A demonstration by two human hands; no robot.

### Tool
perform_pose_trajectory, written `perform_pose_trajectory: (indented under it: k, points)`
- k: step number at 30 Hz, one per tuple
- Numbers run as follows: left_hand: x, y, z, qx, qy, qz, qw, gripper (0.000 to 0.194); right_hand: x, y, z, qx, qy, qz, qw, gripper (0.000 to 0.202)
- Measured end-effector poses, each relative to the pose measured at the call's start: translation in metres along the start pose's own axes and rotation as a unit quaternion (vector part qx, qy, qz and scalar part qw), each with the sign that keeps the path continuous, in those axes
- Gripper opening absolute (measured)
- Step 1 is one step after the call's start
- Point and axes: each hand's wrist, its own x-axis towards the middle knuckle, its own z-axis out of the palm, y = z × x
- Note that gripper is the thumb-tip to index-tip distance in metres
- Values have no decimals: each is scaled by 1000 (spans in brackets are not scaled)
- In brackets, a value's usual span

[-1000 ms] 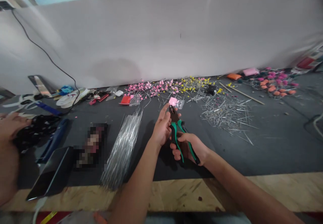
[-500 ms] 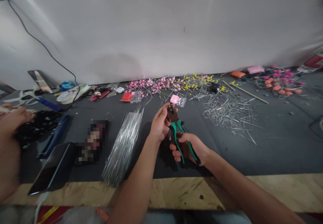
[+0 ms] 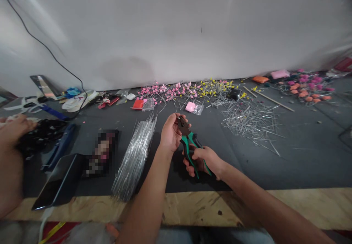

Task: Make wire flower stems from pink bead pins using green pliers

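In the middle of the head view my right hand [image 3: 202, 159] is wrapped round the handles of pliers [image 3: 189, 139] with green and black grips and dark jaws. The jaws point up and slightly left. My left hand [image 3: 170, 132] is closed in a pinch right at the jaws, its fingertips beside and partly behind them. A tiny pale tip shows there, too small to name. To the left of my forearm lies a bundle of straight silvery wires [image 3: 136, 154]. Beyond my hands rests a pink packet [image 3: 190, 106] with a clear bag.
Short wire pieces [image 3: 250, 123] lie scattered at the right. Pink-tipped stems [image 3: 165, 91] and yellow-tipped stems [image 3: 216, 90] line the wall. A phone [image 3: 59, 181], a blurred dark item [image 3: 101, 154] and a blue tool [image 3: 59, 146] lie left. Another person's hand [image 3: 18, 128] is at the far left.
The pliers and both my hands have shifted slightly left. The plier handles are closer together now. The wire bundle and the other things on the table stay in place.
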Motion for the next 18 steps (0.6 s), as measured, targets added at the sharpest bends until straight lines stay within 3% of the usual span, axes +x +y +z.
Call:
perform_pose_trajectory:
  k: [8, 14, 18]
  points:
    - [-2, 3, 3, 26, 12, 36, 999, 20, 4, 4, 1, -27, 21, -10, 999, 25]
    - [2, -3, 5, 50, 65, 110, 991, 19, 9, 8, 0, -37, 50, -28, 998, 15]
    - [3, -8, 4, 151, 135, 159, 966, 23, 10, 8, 0, -42, 68, -26, 996, 10]
